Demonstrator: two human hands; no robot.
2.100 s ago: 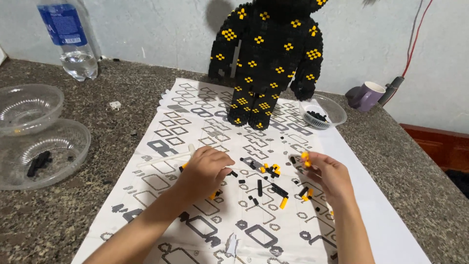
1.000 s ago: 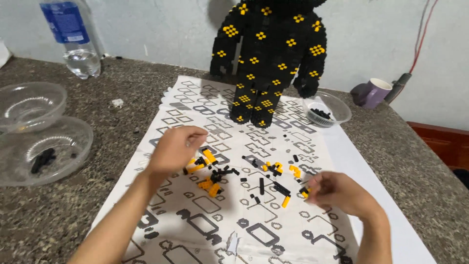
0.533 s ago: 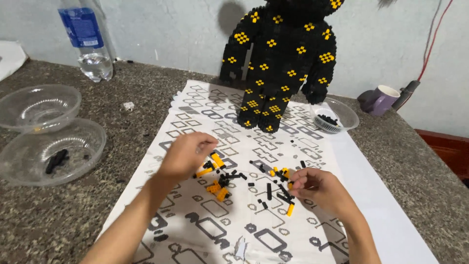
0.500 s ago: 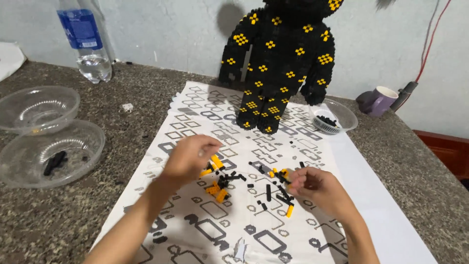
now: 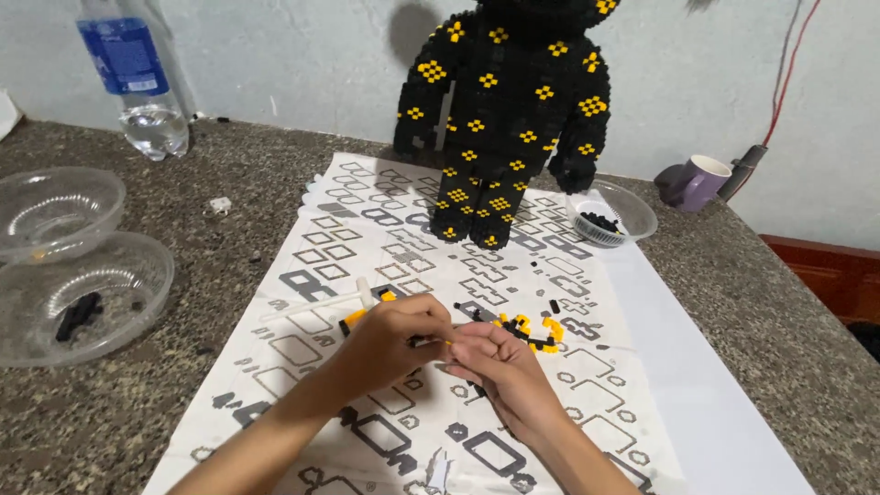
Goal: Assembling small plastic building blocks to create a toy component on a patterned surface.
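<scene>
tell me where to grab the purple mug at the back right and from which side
Take the purple mug around its body from the left or front, probably. It stands tilted by the wall, its handle is not visible, and a dark plug crowds its right side.

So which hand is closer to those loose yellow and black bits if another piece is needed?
Probably the right hand: the loose pieces lie just beside its fingers. The left hand sits farther off, pinching something small.

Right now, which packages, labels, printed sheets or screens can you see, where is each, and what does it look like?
Bottle label: blue wrap around a clear plastic water bottle, upright at the counter's back left.
Printed sheet: large white paper with black and grey block diagrams, flat mid-counter under both hands and the black-and-yellow block figure.
No screens or signs in view.
</scene>
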